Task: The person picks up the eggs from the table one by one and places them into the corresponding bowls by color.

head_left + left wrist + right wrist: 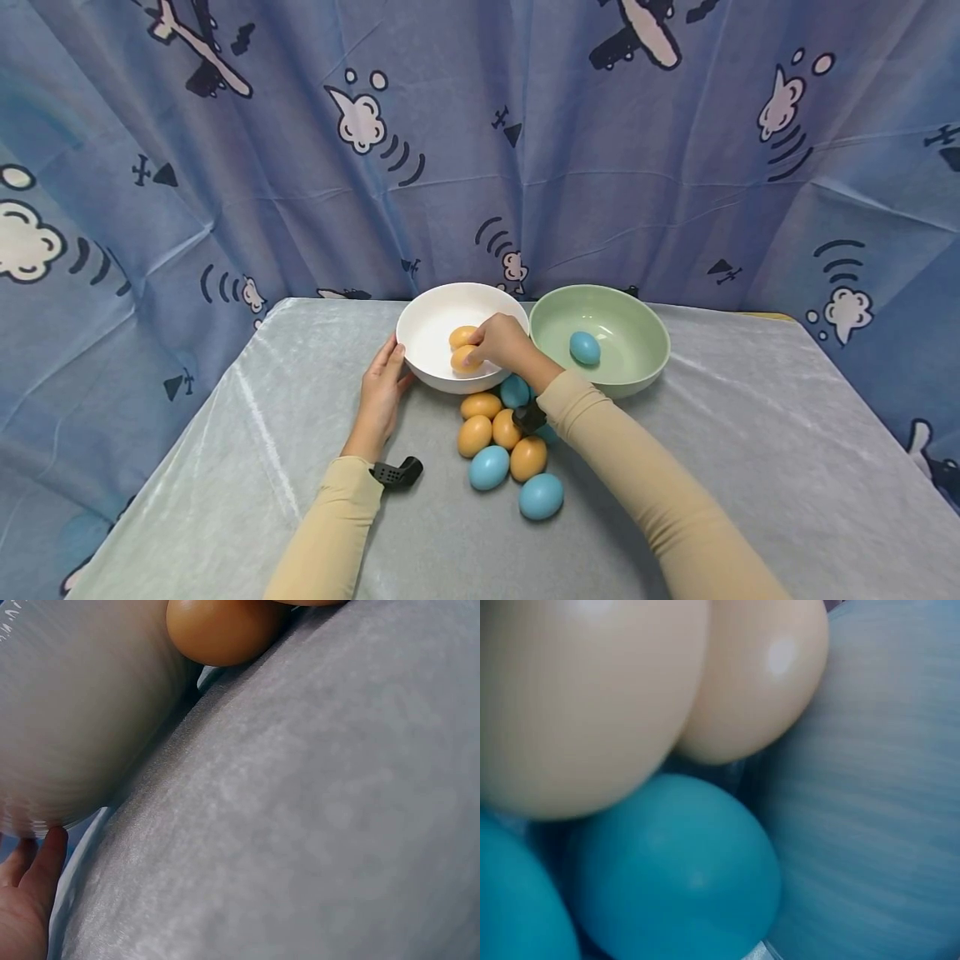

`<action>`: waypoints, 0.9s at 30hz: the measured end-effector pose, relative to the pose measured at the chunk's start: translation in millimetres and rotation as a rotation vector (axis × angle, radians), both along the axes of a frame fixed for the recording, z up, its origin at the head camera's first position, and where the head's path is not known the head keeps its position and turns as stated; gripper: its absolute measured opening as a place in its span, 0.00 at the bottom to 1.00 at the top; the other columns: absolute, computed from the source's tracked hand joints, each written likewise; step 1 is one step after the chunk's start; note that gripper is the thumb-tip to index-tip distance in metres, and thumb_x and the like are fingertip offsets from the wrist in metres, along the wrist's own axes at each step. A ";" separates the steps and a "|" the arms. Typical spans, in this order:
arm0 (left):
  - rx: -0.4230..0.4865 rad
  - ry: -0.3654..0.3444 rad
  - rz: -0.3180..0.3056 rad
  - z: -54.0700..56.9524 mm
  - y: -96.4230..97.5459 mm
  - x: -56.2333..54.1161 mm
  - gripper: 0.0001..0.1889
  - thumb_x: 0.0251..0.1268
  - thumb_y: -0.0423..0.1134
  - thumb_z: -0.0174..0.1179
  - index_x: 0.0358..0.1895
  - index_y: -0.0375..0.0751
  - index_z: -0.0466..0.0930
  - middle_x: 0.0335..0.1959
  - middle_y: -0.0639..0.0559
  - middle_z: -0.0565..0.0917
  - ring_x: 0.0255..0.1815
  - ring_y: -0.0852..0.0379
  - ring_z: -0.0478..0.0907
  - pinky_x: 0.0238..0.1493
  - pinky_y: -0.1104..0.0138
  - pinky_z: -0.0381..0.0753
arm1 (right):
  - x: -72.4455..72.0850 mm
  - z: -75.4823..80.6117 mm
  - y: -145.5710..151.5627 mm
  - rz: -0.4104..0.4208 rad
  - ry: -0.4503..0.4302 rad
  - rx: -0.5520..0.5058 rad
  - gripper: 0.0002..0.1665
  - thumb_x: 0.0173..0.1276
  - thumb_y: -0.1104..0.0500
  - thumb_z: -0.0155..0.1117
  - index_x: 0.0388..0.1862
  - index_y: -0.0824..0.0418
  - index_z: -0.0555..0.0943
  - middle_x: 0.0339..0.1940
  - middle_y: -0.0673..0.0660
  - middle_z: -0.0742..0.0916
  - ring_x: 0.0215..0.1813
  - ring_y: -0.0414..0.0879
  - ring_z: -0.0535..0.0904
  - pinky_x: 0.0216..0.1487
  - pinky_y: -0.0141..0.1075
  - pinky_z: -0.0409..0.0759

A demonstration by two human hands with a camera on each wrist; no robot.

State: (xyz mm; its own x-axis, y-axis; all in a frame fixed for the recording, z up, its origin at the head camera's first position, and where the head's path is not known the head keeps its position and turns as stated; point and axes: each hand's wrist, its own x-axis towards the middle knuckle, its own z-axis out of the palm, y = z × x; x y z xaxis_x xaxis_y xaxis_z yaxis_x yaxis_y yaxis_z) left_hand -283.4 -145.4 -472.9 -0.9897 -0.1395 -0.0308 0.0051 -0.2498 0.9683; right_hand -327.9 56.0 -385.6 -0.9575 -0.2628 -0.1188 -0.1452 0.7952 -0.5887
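Note:
Over the white bowl [420, 333], my right hand [504, 342] pinches an orange egg [463, 360] between thumb and fingers, inside the rim. Another orange egg [462, 336] lies in the bowl just behind it. My left hand [381, 400] rests its fairly straight fingers against the bowl's left side; the left wrist view shows fingertips [52, 844] touching the outer wall. To the right, a green bowl [637, 350] holds a blue egg [585, 348]. The right wrist view shows only nearby eggs and a bowl wall, not the hand.
In front of the bowls, several orange eggs [475, 437] and blue eggs [489, 467] lie close together on the grey cloth [300, 417], some partly hidden under my right wrist. A patterned blue curtain [450, 125] hangs behind the table.

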 end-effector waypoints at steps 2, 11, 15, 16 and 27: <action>-0.004 0.000 -0.003 0.3 0.0 0.2 0.32 0.76 0.53 0.52 0.78 0.50 0.58 0.80 0.53 0.59 0.79 0.53 0.59 0.76 0.51 0.65 | 0.2 0.3 0.0 0.000 0.002 0.005 0.22 0.52 0.57 0.81 0.47 0.63 0.89 0.46 0.56 0.91 0.55 0.49 0.82 0.61 0.38 0.80; -0.009 0.017 -0.006 -0.8 0.3 1.1 0.32 0.76 0.53 0.52 0.78 0.50 0.58 0.80 0.53 0.60 0.79 0.53 0.59 0.76 0.50 0.65 | -0.4 0.9 -0.9 0.000 -0.008 0.020 0.22 0.52 0.57 0.81 0.46 0.63 0.89 0.46 0.56 0.91 0.53 0.48 0.81 0.61 0.37 0.80; -0.018 0.017 -0.006 -1.0 0.2 1.2 0.32 0.76 0.53 0.52 0.78 0.49 0.58 0.80 0.53 0.59 0.79 0.52 0.59 0.76 0.50 0.65 | -1.5 -0.6 -1.6 -0.003 -0.010 0.028 0.22 0.52 0.57 0.81 0.46 0.63 0.89 0.46 0.55 0.91 0.52 0.47 0.81 0.59 0.37 0.80; -0.018 0.015 -0.004 -0.8 0.3 1.2 0.32 0.76 0.53 0.52 0.78 0.49 0.58 0.80 0.53 0.59 0.79 0.52 0.59 0.76 0.50 0.65 | -1.8 -1.1 -1.7 -0.003 -0.011 0.032 0.22 0.53 0.56 0.81 0.46 0.63 0.89 0.46 0.55 0.91 0.51 0.47 0.81 0.59 0.37 0.80; -0.022 -0.005 -0.003 1.2 1.0 2.3 0.32 0.76 0.54 0.52 0.78 0.52 0.58 0.79 0.55 0.60 0.79 0.54 0.60 0.76 0.51 0.66 | -2.3 -1.8 -1.8 -0.003 -0.003 0.051 0.22 0.53 0.56 0.81 0.46 0.63 0.89 0.45 0.55 0.91 0.49 0.46 0.80 0.58 0.36 0.80</action>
State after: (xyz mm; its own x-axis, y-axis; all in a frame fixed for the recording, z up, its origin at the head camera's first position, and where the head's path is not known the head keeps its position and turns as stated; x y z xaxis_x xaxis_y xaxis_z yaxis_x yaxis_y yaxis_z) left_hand -281.1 -144.4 -471.7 -0.9900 -0.1373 -0.0331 -0.0009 -0.2282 0.9736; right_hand -330.2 54.2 -387.4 -0.9579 -0.2537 -0.1345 -0.1416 0.8247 -0.5475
